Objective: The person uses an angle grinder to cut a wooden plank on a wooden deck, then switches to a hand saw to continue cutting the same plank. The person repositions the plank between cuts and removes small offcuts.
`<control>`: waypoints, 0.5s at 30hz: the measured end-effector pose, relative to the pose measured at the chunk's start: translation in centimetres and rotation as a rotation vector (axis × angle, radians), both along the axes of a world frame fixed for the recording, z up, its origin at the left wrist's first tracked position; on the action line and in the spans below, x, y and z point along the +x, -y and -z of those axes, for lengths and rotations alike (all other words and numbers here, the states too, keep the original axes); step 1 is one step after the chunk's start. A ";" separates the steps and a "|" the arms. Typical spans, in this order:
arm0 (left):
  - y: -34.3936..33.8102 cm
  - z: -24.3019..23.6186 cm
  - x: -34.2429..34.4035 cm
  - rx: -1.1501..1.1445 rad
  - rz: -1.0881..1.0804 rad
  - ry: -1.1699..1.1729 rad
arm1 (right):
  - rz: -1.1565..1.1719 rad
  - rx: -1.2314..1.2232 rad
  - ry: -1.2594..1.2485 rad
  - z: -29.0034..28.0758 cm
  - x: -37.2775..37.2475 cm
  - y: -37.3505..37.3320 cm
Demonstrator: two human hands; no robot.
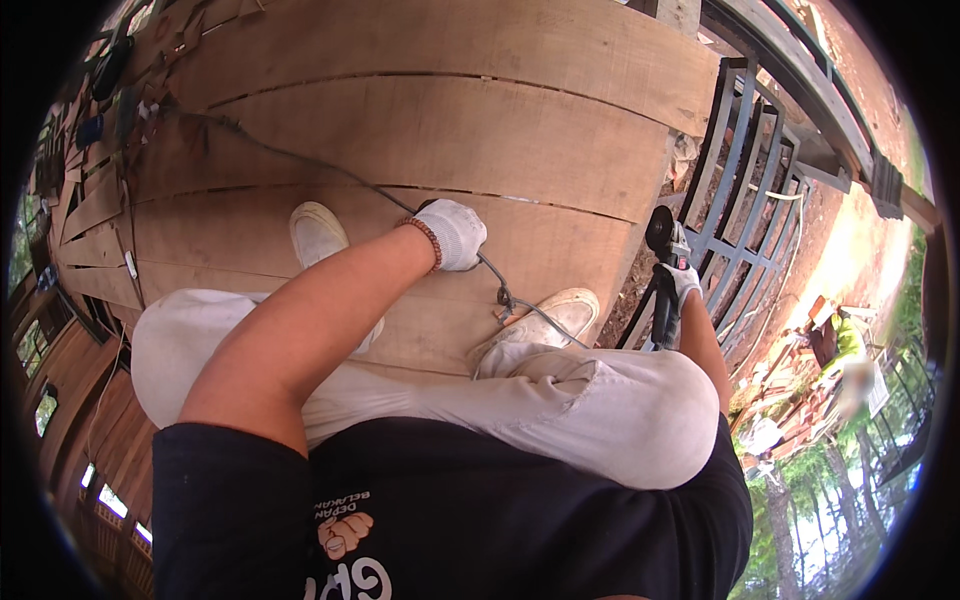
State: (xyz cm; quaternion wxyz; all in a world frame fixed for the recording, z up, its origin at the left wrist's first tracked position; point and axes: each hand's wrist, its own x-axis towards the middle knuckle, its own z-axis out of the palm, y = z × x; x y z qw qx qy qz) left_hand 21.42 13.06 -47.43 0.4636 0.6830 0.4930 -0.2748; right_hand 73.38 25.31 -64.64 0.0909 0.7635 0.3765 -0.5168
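My left hand (457, 238), in a white knit glove, is closed around a dark power cable (308, 160) above the wooden boards. The cable comes in from the far left, passes through my fist and runs on to a knot or loop near my shoe. Out to the right, my gloved right hand (686, 281) grips a black and grey angle grinder (664, 315). Its dark round disc (660, 228) points away from me, beside a dark metal frame of bars (722, 247). Part of the grinder's body is hidden by my hand.
I squat on wide wooden planks (420, 130) with narrow gaps between them. My shoes (566, 316) rest on the boards. Scraps and tools (95, 130) lie at the far left. Beyond the metal frame, a person in bright yellow-green (848, 342) is near piled debris (795, 395).
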 end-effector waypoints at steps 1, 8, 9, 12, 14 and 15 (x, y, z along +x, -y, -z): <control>-0.3 -0.1 0.1 0.008 0.007 0.008 | -0.028 0.023 0.030 0.7 1.6 0.1; -0.1 -0.2 -0.1 0.015 -0.010 0.004 | -0.029 -0.025 0.008 2.2 1.9 0.1; -0.1 -0.2 -0.1 0.012 -0.006 0.002 | -0.018 -0.029 0.000 2.3 2.2 0.1; -0.3 0.0 -0.1 0.013 0.008 -0.002 | 0.002 -0.014 -0.002 3.1 3.0 0.6; -0.7 0.1 0.0 0.034 0.036 0.022 | -0.029 0.089 0.018 3.6 5.5 1.6; -0.9 0.1 -0.1 0.033 0.042 0.028 | -0.047 0.138 0.023 3.8 6.3 2.2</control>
